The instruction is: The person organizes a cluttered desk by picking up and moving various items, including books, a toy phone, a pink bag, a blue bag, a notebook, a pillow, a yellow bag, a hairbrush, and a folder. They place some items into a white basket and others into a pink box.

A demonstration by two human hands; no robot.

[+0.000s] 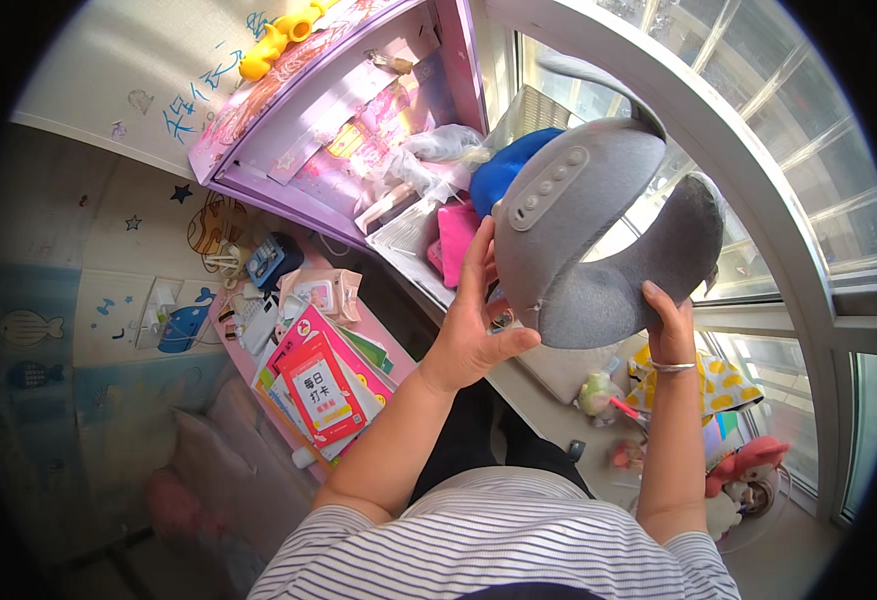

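A grey U-shaped neck pillow [596, 292] with a panel of several buttons is held up in front of me; a strap at its top looks blurred. My right hand [669, 322] grips its lower right side, thumb on the fabric and fingers behind; a silver bracelet circles that wrist. My left hand [476, 315] is at its left edge, the fingers partly hidden behind it, thumb spread. Whether the left hand bears any weight is not plain. Behind the pillow, a blue object [510, 169] and a pink cloth item [457, 236] sit near a white basket [408, 240].
A purple-framed shelf unit [296, 199] stands ahead, with yellow toys [277, 45] on top. Left, a pink table [401, 352] bears booklets [322, 390] and a wipes pack [326, 292]. Windows [768, 300] curve along the right, above plush toys [746, 465] and a yellow-spotted cloth [723, 382].
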